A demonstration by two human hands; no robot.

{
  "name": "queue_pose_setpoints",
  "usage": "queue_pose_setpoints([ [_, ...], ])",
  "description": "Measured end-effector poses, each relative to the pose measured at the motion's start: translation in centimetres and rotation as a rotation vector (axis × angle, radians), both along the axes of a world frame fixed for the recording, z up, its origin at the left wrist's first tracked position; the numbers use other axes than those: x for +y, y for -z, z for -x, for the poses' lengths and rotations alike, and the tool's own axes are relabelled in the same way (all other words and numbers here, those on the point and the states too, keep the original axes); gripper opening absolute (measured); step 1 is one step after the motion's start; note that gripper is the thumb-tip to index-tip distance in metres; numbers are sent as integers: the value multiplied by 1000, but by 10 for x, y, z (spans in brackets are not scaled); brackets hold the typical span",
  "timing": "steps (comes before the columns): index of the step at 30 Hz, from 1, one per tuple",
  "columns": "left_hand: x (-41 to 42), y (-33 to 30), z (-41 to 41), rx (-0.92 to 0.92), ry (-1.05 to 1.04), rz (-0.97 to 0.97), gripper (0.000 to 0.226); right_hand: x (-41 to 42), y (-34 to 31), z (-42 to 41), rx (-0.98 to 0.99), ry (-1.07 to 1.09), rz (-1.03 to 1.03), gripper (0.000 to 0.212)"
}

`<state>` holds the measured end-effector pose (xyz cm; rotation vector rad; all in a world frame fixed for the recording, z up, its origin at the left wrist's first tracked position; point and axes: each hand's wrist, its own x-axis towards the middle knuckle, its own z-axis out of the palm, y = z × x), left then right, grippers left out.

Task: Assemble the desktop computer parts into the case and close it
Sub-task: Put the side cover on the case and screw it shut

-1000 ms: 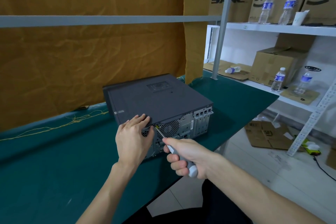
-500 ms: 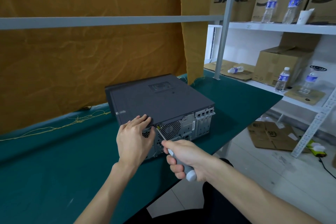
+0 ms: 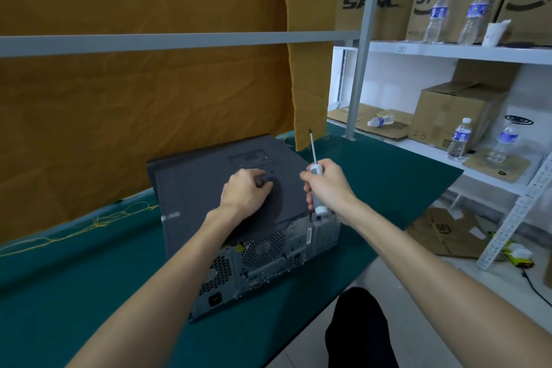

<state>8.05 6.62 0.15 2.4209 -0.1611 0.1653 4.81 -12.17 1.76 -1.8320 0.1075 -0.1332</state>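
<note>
A dark grey desktop computer case [image 3: 197, 188] lies flat on the green table [image 3: 74, 293], its cover panel on and its rear panel with fan grilles and ports [image 3: 263, 257] facing me. My left hand [image 3: 245, 188] rests on top of the cover, fingers curled loosely. My right hand [image 3: 328, 185] hovers above the case's right rear corner and grips a screwdriver [image 3: 315, 170] with a white handle. Its shaft points up and away from the case.
An orange cloth [image 3: 134, 104] hangs behind the table under a grey bar [image 3: 179, 40]. White shelving [image 3: 448, 51] at the right holds cardboard boxes and several water bottles. Flattened cardboard [image 3: 445, 230] lies on the floor past the table's right edge.
My right hand lifted the screwdriver off the rear panel and turned its tip upward. My left hand moved from the rear edge onto the top of the cover. The view came closer.
</note>
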Motion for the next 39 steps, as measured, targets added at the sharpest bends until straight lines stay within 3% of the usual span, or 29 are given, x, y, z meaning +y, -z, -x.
queue_pose_setpoints([
  [5,-5,6,-50,1,-67,35,39,-2,11,-56,-15,-17,78,10],
  [10,-9,13,-69,-70,-50,-38,12,-4,26,-56,-63,-7,98,8],
  [14,-11,15,-66,-114,-47,64,7,-5,25,-49,-84,-58,90,10],
  [16,-14,12,-62,-104,-39,329,8,-6,21,-45,-103,-134,58,10],
  [20,-27,-6,-42,202,38,1185,17,-16,21,-32,-158,-298,-30,15],
  [23,-34,-19,-30,302,109,1437,21,-23,21,-19,-168,-342,-26,22],
  [30,-39,-24,-5,251,150,1355,18,-41,20,12,-142,-367,6,39],
  [39,-57,-18,37,251,162,1292,21,-67,22,63,-136,-318,60,37],
])
